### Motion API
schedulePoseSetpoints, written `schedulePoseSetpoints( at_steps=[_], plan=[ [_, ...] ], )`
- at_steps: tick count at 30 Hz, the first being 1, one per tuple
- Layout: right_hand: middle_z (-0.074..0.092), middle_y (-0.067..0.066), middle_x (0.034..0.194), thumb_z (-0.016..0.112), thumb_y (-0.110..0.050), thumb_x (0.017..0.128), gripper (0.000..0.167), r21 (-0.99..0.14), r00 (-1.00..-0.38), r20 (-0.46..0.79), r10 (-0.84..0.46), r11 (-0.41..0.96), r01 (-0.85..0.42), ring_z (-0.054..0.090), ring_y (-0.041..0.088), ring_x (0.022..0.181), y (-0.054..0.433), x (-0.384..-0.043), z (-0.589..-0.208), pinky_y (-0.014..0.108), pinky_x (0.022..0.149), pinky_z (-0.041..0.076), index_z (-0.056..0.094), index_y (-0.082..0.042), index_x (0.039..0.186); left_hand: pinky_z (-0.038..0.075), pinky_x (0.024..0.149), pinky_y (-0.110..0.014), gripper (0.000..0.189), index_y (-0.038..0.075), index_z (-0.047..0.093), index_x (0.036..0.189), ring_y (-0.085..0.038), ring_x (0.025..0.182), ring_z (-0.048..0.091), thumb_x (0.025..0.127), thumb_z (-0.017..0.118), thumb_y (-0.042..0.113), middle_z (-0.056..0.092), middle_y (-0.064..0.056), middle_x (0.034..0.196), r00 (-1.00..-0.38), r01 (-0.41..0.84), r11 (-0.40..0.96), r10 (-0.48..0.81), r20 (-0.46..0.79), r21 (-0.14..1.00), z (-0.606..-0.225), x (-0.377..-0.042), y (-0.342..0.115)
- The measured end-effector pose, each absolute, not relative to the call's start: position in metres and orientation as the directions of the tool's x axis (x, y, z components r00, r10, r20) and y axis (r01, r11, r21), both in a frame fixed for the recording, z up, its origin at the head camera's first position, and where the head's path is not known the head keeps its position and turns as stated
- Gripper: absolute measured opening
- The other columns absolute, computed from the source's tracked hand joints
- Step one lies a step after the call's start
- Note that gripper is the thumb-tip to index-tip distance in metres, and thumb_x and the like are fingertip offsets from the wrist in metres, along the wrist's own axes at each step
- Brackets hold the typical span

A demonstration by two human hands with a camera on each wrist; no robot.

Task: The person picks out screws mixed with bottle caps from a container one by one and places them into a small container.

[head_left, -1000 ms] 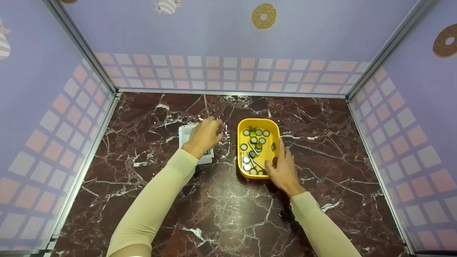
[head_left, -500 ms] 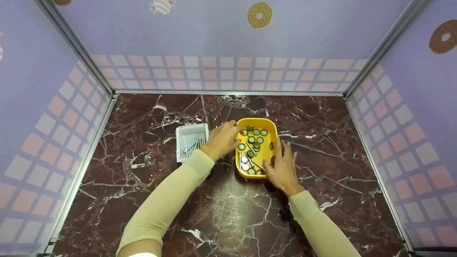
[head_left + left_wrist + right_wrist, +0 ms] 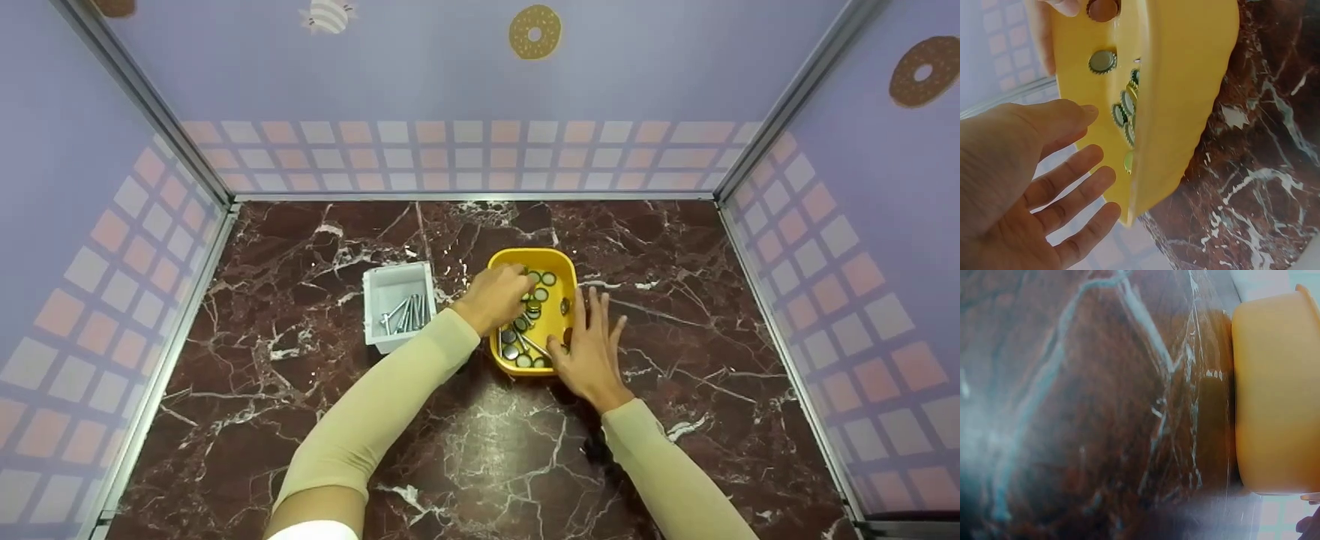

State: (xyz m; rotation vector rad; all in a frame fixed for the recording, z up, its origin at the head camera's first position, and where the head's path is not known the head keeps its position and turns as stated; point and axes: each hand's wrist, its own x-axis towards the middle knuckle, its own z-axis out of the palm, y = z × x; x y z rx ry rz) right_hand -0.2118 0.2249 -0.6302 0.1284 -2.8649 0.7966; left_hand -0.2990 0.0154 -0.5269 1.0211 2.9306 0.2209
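A yellow plastic bin (image 3: 531,255) holds several metal bottle caps (image 3: 541,295) and a few long silver bolts (image 3: 533,345). My left hand (image 3: 495,296) reaches over its left rim, hiding some of the caps. In the left wrist view this hand (image 3: 1013,163) has loosely bent, spread fingers with nothing between them, close to the bin's wall (image 3: 1179,101). My right hand (image 3: 592,356) holds the bin's right side, thumb inside the rim and fingers along the outer wall. The right wrist view shows mostly the bin's outer wall (image 3: 1278,399).
Left of the yellow bin stands a white bin (image 3: 367,304) with several silver bolts (image 3: 409,311) inside. Both stand on a dark red marbled table (image 3: 480,442). Lilac panels (image 3: 420,67) with metal edging enclose the back and sides.
My left hand has moved right, from above the white bin to over the yellow bin, uncovering the bolts in the white one. My right hand stays at the yellow bin's side.
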Motion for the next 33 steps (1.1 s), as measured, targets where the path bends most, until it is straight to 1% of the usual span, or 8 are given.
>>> schedulePoseSetpoints(
  at_steps=[6,10,12,17,18,21,28,33],
  plan=[
    [0.018,0.033,0.192,0.065,-0.04,0.105,0.097,-0.513,-0.98,0.195,-0.037,0.848,-0.134,0.011,0.06,0.18,0.224,-0.211,-0.629,0.091,0.137,0.001,0.022,-0.005,0.185,0.071,0.099,-0.047,0.021,0.011,0.089,0.124,-0.033,0.114,0.083,0.106,0.079,0.006,0.084,-0.014,0.126,-0.75,0.655,0.751,0.66,-0.042,0.087,-0.529,-0.305,0.031],
    [0.018,0.032,0.192,0.064,-0.041,0.105,0.097,-0.509,-0.981,0.19,-0.036,0.851,-0.13,0.011,0.059,0.18,0.224,-0.212,-0.63,0.091,0.137,0.0,0.022,-0.005,0.186,0.073,0.093,-0.047,0.017,0.014,0.09,0.117,-0.03,0.106,0.085,0.107,0.079,0.007,0.087,-0.01,0.118,-0.721,0.685,0.728,0.684,-0.105,0.035,-0.531,-0.308,0.041],
    [0.018,0.032,0.192,0.064,-0.041,0.106,0.097,-0.508,-0.981,0.188,-0.036,0.852,-0.128,0.011,0.058,0.18,0.224,-0.211,-0.63,0.091,0.137,0.0,0.022,-0.005,0.185,0.073,0.084,-0.046,0.014,0.015,0.09,0.112,-0.027,0.097,0.084,0.11,0.077,0.012,0.087,-0.009,0.111,-0.72,0.69,0.723,0.685,-0.112,-0.01,-0.547,-0.316,0.047],
    [0.021,0.032,0.191,0.065,-0.04,0.105,0.097,-0.501,-0.979,0.201,-0.033,0.855,-0.132,0.013,0.059,0.18,0.224,-0.212,-0.631,0.092,0.137,0.001,0.023,-0.004,0.185,0.075,0.082,-0.044,0.021,0.012,0.089,0.121,-0.025,0.101,0.086,0.117,0.068,0.016,0.088,-0.009,0.117,-0.731,0.679,0.724,0.651,-0.202,-0.123,-0.55,-0.316,0.064],
    [0.021,0.032,0.191,0.065,-0.04,0.104,0.097,-0.5,-0.978,0.204,-0.033,0.856,-0.133,0.013,0.059,0.18,0.224,-0.212,-0.631,0.092,0.137,0.002,0.024,-0.004,0.185,0.075,0.086,-0.044,0.022,0.011,0.088,0.126,-0.025,0.107,0.086,0.116,0.068,0.013,0.087,-0.01,0.123,-0.732,0.676,0.723,0.638,-0.239,-0.142,-0.536,-0.309,0.067],
    [0.022,0.032,0.191,0.065,-0.039,0.105,0.097,-0.501,-0.978,0.204,-0.035,0.855,-0.136,0.014,0.059,0.18,0.223,-0.213,-0.631,0.092,0.137,0.002,0.023,-0.004,0.185,0.075,0.09,-0.043,0.025,0.014,0.086,0.134,-0.025,0.113,0.086,0.117,0.068,0.015,0.087,-0.007,0.129,-0.737,0.67,0.72,0.616,-0.277,-0.18,-0.537,-0.311,0.073],
    [0.024,0.029,0.192,0.064,-0.04,0.107,0.097,-0.502,-0.981,0.19,-0.039,0.855,-0.131,0.014,0.057,0.18,0.222,-0.212,-0.631,0.091,0.137,0.002,0.02,-0.006,0.186,0.074,0.095,-0.042,0.028,0.016,0.083,0.139,-0.024,0.12,0.085,0.121,0.063,0.019,0.085,-0.004,0.134,-0.762,0.627,0.759,0.552,-0.339,-0.176,-0.541,-0.316,0.078],
    [0.025,0.029,0.191,0.062,-0.042,0.107,0.097,-0.5,-0.983,0.18,-0.034,0.857,-0.121,0.014,0.056,0.181,0.224,-0.212,-0.63,0.091,0.137,0.002,0.02,-0.006,0.186,0.074,0.09,-0.04,0.025,0.016,0.085,0.133,-0.019,0.107,0.085,0.12,0.064,0.018,0.088,-0.004,0.124,-0.77,0.618,0.766,0.544,-0.333,-0.178,-0.542,-0.319,0.079]
  ],
)
